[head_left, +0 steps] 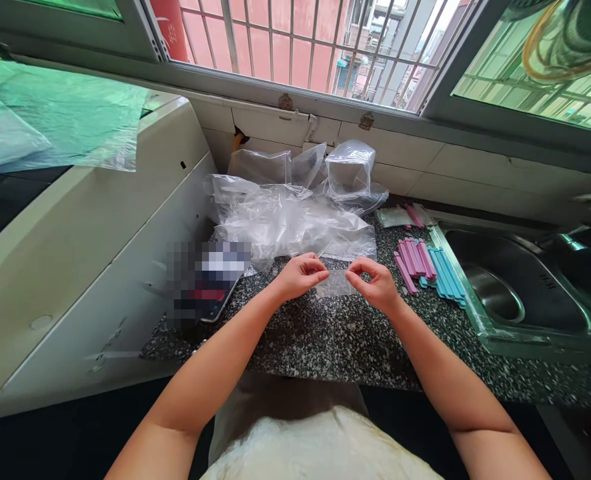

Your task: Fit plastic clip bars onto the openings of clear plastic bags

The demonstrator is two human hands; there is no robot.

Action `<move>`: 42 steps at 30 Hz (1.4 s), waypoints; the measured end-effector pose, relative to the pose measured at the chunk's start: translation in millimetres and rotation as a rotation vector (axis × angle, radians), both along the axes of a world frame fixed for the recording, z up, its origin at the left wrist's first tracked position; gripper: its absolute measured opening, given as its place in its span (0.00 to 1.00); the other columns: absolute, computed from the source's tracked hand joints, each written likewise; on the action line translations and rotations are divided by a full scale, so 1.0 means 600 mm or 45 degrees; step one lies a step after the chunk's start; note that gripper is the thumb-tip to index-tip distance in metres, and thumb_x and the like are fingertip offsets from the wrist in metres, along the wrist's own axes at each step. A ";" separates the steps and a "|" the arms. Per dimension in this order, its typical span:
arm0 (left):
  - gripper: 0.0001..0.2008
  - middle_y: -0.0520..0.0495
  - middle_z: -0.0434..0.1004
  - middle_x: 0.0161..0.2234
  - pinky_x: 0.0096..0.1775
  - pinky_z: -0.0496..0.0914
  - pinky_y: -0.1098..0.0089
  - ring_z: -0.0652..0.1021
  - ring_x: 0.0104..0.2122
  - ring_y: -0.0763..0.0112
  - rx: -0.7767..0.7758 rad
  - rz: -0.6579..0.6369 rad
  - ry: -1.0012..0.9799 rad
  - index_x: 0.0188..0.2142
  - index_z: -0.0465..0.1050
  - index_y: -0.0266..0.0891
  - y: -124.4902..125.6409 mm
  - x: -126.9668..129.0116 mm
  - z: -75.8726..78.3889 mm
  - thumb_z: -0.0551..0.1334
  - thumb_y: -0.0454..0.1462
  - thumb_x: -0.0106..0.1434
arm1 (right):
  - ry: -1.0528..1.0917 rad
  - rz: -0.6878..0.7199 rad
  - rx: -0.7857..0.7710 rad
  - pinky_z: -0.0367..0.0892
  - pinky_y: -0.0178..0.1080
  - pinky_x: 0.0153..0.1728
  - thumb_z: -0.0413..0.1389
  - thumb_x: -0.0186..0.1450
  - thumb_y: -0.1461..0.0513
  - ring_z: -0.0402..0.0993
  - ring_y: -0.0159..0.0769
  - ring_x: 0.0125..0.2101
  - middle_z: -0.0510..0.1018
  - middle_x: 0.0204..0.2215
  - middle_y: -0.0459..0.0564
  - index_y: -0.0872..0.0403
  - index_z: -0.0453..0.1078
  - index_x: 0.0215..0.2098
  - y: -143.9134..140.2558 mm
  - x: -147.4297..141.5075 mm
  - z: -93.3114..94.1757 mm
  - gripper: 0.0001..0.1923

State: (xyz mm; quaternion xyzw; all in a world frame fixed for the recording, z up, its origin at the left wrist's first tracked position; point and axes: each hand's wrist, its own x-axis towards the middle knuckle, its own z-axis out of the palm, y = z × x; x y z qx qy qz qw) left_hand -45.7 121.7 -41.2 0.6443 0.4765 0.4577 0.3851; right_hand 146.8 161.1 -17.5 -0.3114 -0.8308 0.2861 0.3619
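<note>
A: Nearest first?
B: Pale shirt (305, 443) at the counter (320, 347) edge.
A: Hands?
B: Left hand (303, 275): thumb and fingertips pinching the left side of a small clear film (336, 283). Right hand (374, 283): same pinch, opposite side.
A: Film's position?
B: Between the hands, over the speckled counter, just in front of the bags (295, 223).
A: Flanks?
B: Phone (225, 280) to the left, partly blurred out. To the right, pink strips (415, 259) partly over blue strips (446, 277), beside the sink (481, 333).
A: Farther?
B: Bags heaped, crumpled, clear. Then tiled wall (410, 150), barred window (290, 50).
</note>
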 end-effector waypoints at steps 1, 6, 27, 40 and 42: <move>0.08 0.52 0.64 0.25 0.30 0.62 0.73 0.66 0.26 0.77 -0.012 -0.015 0.011 0.24 0.73 0.35 0.000 0.000 0.000 0.61 0.36 0.56 | -0.006 0.001 0.006 0.61 0.34 0.28 0.53 0.59 0.62 0.64 0.30 0.24 0.68 0.20 0.44 0.53 0.64 0.22 0.000 0.000 0.000 0.08; 0.08 0.52 0.65 0.25 0.30 0.62 0.72 0.66 0.25 0.77 -0.087 -0.130 0.032 0.25 0.74 0.34 -0.001 -0.002 0.003 0.61 0.37 0.56 | -0.016 -0.015 0.011 0.61 0.34 0.27 0.53 0.59 0.63 0.63 0.30 0.24 0.68 0.20 0.44 0.53 0.64 0.22 0.003 0.003 0.000 0.08; 0.07 0.53 0.65 0.23 0.28 0.62 0.74 0.65 0.24 0.78 0.002 -0.086 0.052 0.24 0.71 0.34 -0.004 0.010 0.001 0.59 0.35 0.56 | -0.064 0.063 0.042 0.62 0.35 0.28 0.54 0.60 0.63 0.65 0.31 0.25 0.70 0.21 0.45 0.53 0.64 0.22 -0.001 -0.003 -0.010 0.08; 0.07 0.52 0.65 0.23 0.27 0.61 0.74 0.65 0.24 0.77 0.091 -0.022 0.054 0.24 0.71 0.35 -0.003 0.006 0.001 0.59 0.35 0.57 | -0.059 0.061 0.023 0.61 0.35 0.28 0.53 0.60 0.64 0.65 0.31 0.26 0.70 0.22 0.45 0.53 0.65 0.24 0.000 -0.003 -0.010 0.07; 0.07 0.52 0.65 0.23 0.27 0.61 0.74 0.65 0.24 0.77 0.083 -0.029 0.054 0.24 0.71 0.35 -0.003 0.006 0.001 0.59 0.35 0.57 | -0.065 0.066 0.046 0.61 0.35 0.29 0.53 0.60 0.64 0.65 0.31 0.26 0.70 0.22 0.45 0.53 0.64 0.24 0.000 -0.003 -0.010 0.07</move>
